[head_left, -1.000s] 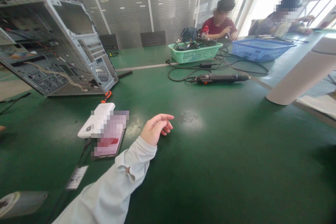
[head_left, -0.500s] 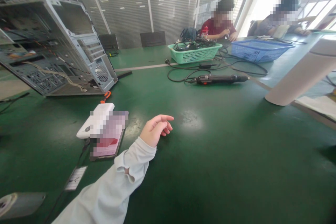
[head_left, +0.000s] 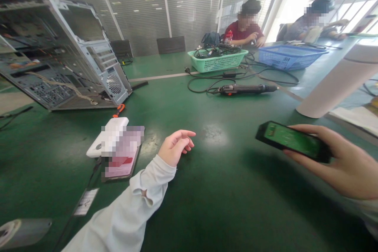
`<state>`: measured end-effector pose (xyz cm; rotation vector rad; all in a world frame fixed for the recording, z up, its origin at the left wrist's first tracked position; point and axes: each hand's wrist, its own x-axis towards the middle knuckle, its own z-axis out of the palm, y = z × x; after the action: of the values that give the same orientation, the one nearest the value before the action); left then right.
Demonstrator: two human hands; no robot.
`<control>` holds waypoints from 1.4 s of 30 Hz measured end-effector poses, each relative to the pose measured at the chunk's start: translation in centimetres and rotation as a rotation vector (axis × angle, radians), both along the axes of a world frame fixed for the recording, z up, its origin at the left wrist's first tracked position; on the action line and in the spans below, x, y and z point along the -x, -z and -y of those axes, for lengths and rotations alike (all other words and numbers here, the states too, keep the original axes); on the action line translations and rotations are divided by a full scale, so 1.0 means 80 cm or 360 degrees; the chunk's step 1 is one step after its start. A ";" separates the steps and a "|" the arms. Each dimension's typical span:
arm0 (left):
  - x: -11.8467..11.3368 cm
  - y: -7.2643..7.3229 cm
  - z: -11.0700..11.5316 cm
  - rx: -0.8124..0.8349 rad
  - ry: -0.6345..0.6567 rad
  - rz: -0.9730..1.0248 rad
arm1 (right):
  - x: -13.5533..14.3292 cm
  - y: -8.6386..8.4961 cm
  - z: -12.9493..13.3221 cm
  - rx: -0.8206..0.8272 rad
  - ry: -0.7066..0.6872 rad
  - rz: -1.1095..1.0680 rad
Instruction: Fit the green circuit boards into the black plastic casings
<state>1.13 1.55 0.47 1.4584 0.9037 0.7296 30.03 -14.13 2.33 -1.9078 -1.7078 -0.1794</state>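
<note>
My right hand (head_left: 351,165) has come in at the right, wrapped round a black box-shaped device with a green circuit board (head_left: 292,139) on its face. The device is held above the green table (head_left: 212,189), tilted, its board side turned up. My left hand (head_left: 177,147) rests on the table near the middle, holding nothing; its index finger is stretched out and the other fingers curl loosely. Just left of it lie a smartphone (head_left: 121,165) and a white power bank (head_left: 102,147), which touch or overlap.
An open computer case (head_left: 112,82) stands at the left. Beyond my hands lies a black electric screwdriver (head_left: 248,89) with its cord. Green (head_left: 218,63) and blue (head_left: 289,59) baskets are farther back. A pale cylinder (head_left: 333,86) rises at right; two people sit behind.
My right hand has entered from the right with the circuit-board device in its grip. The left hand keeps its place on the table.
</note>
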 end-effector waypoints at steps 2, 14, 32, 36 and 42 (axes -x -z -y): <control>0.001 0.000 0.001 -0.0031 0.0010 -0.0015 | 0.041 -0.003 -0.026 0.0002 -0.0345 -0.0059; 0.005 -0.005 0.003 -0.0447 0.0029 -0.0179 | 0.161 0.033 -0.090 -0.0181 -0.0857 -0.0377; 0.006 -0.010 0.020 -0.0678 0.0190 -0.0115 | 0.143 0.025 -0.091 0.0019 -0.0650 -0.1671; 0.006 -0.008 0.022 -0.0636 0.0324 -0.0281 | 0.138 0.009 -0.091 0.0513 -0.0430 -0.2320; 0.002 -0.003 0.018 -0.0292 0.0258 -0.0310 | 0.127 0.001 -0.090 0.1770 -0.0603 -0.2809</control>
<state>0.94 0.13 0.71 1.7673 0.8700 0.5684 19.86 -6.91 2.23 -1.1421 -0.6619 2.1949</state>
